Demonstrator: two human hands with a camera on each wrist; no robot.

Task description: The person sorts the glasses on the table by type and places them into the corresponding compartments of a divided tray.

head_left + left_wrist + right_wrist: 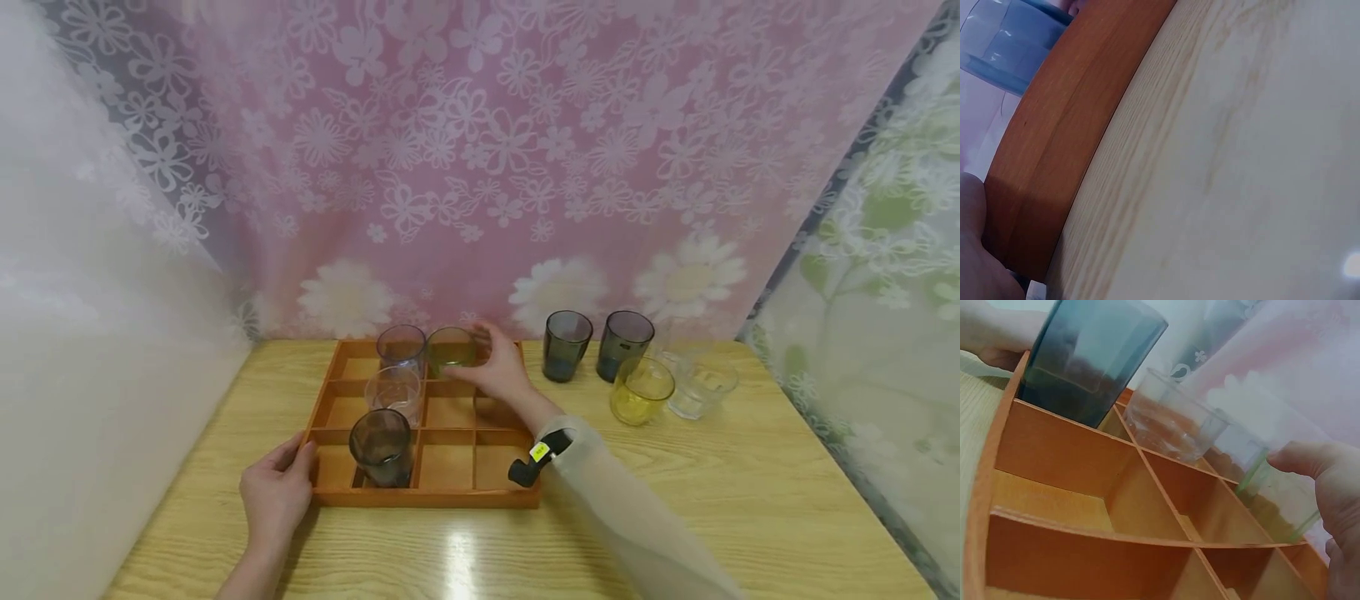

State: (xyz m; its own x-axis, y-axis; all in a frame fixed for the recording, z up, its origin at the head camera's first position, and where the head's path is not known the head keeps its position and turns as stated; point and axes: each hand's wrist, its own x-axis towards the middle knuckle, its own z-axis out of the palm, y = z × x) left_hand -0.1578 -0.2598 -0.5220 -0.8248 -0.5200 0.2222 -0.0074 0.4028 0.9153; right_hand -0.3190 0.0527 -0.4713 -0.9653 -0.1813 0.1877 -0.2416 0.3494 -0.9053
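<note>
A divided wooden tray lies on the table, and my left hand grips its front left corner with the thumb at the rim. At the back row, my right hand holds a pale green glass between thumb and fingers, upright in a compartment. Left of it stands a faint purple-blue glass. In front of that one is a clear glass, and a dark grey glass stands in the front row. In the right wrist view my right thumb touches the green glass's rim.
Right of the tray stand a dark blue-grey glass, a dark purple-grey glass, a yellow glass and clear glasses. A flowered curtain hangs behind the wooden table.
</note>
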